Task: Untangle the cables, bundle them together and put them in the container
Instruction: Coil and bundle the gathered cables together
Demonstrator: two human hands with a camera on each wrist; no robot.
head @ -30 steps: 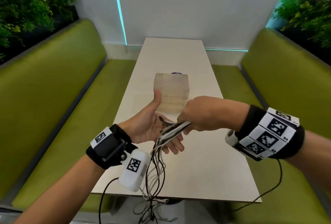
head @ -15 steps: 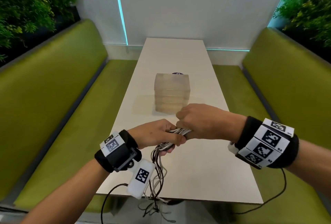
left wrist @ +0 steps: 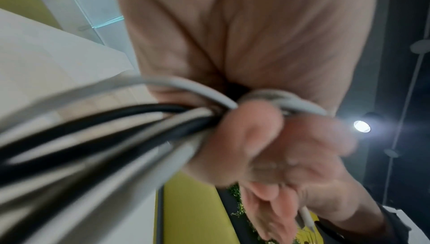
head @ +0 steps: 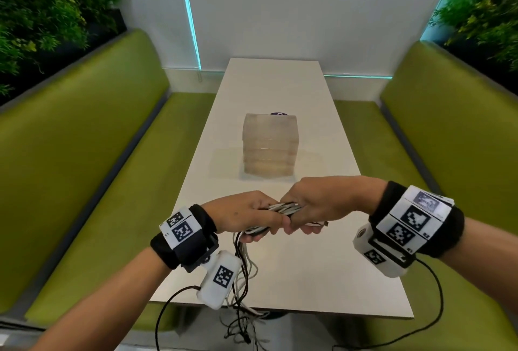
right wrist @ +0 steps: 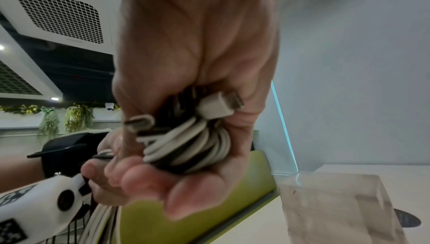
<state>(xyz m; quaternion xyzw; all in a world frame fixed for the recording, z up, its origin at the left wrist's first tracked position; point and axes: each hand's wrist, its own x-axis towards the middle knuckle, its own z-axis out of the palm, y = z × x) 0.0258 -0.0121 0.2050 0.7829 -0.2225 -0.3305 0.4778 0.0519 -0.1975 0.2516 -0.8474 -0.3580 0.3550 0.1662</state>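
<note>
A bundle of white and black cables runs between both hands over the near part of the white table. My left hand grips the bundle from the left, fingers curled round it. My right hand grips the folded end, where white plugs stick out of the fist. The two fists touch. Loose cable tails hang below the left wrist past the table's front edge. The translucent container stands mid-table, beyond the hands.
Green benches run along both sides of the table. A small dark disc lies behind the container. Plants fill the planters behind each bench. A white wall with a cyan light strip closes the far end.
My left hand, open with thumb up a second ago, has closed round the cables. Both hands have drawn together and slightly nearer to me.
</note>
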